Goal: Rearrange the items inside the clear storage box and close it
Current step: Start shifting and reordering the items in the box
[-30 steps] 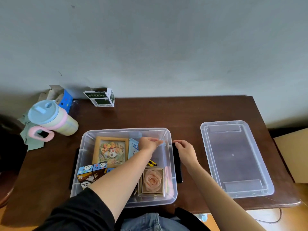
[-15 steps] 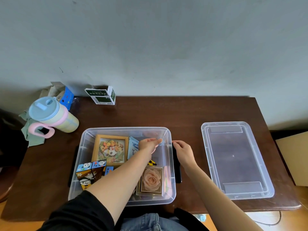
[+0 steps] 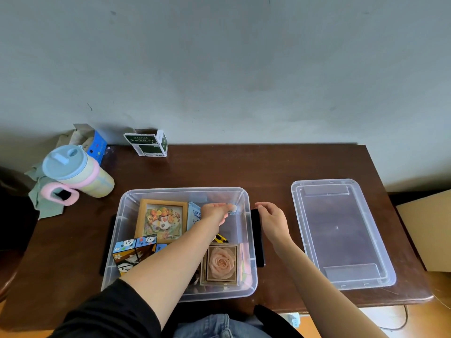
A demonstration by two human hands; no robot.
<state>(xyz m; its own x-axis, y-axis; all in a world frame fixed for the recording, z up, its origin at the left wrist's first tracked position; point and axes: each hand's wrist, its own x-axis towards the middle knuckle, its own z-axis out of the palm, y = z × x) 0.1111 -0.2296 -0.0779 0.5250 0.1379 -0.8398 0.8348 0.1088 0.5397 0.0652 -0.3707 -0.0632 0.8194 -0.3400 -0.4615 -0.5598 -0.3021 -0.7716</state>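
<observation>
On the dark brown wooden table (image 3: 219,172), directly in front of you, sits the clear plastic storage box (image 3: 246,242) with its top open, and its matching clear plastic lid (image 3: 341,230) lies flat well apart to your right. Your left hand (image 3: 214,213) reaches across into the far right part of the box, fingers drawn together on what looks like a small pale object (image 3: 233,209) at the fingertips; it is too small to name, so treat that pinch as likely rather than certain. Your right hand (image 3: 272,218) hovers just outside the right wall of the box, near the black side latch (image 3: 258,237), fingers loosely curled and holding nothing. Inside, a wooden-framed picture of fruit and a panda (image 3: 161,220) lies at the far left, a blue and white packet (image 3: 194,215) stands beside it, a panda-printed cardboard box (image 3: 133,252) sits at the near left, and a square clear case with a peach rose (image 3: 222,263) rests at the near right. The frame and the rose case are probably rigid but breakable, so take them by their edges and set them down flat. The box itself should be light, thin-walled and a little flexible; steady it by the rim. The lid is likely slick and springy, best lifted by its two long edges.
</observation>
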